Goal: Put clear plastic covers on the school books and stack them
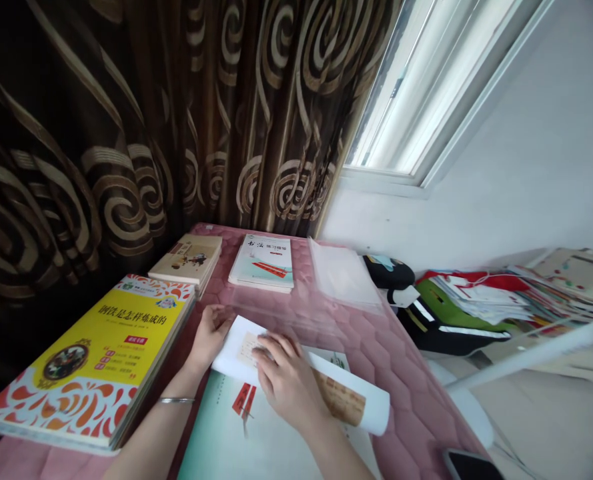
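Observation:
A book lies in front of me with its pale teal-and-white cover (276, 427) spread out and a curled white leaf with tan printed panels (341, 400) raised across it. My left hand (214, 333), a thin silver bangle on its wrist, has its fingers bent at the leaf's upper left corner and closed on the book's edge. Across the leaf lies my right hand (289, 380), fingers stretched out and pressing down on it. Beyond the hands, a clear plastic sheet (281, 317) rests under or behind the book; its outline is faint.
At left are a thick yellow book (106, 333) and a tan book stack (186, 259). A white-and-teal book (263, 260) and clear plastic covers (343, 273) lie at the back of the pink quilted cloth (406, 413). A phone (469, 463) sits lower right. Bags and papers (486, 293) are beyond.

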The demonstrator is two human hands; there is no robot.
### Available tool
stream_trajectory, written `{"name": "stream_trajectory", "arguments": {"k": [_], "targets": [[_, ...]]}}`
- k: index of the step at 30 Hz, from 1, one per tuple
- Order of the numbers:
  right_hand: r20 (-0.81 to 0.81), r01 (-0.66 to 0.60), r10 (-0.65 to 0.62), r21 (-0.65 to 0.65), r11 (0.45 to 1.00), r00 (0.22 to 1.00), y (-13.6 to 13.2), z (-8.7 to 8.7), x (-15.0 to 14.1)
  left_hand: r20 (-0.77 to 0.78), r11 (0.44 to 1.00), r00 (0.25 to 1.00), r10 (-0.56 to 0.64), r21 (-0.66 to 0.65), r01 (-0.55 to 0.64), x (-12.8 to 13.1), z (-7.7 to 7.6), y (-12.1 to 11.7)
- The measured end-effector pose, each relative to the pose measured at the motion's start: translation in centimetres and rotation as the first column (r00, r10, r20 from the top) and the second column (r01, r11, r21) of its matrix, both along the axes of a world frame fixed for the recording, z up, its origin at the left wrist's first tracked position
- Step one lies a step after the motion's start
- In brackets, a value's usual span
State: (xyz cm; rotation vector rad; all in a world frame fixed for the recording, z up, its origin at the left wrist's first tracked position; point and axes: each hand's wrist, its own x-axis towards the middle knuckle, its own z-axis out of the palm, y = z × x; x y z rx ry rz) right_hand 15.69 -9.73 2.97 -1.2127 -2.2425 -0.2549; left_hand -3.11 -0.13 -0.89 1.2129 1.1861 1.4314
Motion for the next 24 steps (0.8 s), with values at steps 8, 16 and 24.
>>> {"name": "stream_trajectory", "arguments": {"k": [8,16,24], "targets": [[0.021,0.094,-0.096,0.072,0.993,0.995,-0.2,0.2,0.0,0.207,0.982,0.978,0.035,-0.188,0.005,-0.1,1.2,-0.4],[0.068,0.088,-0.085,-0.040,0.995,0.994,-0.8,0.1,-0.9,0.153,0.973,0.970,-0.188,-0.103,0.205,-0.4,2.0,-1.0],[0.109,0.096,-0.087,-0.079,0.992,0.990,-0.7,-0.8,-1.6,0.227,0.967,0.944,-0.238,-0.032,0.252,-0.6,2.7,-1.9]]}}
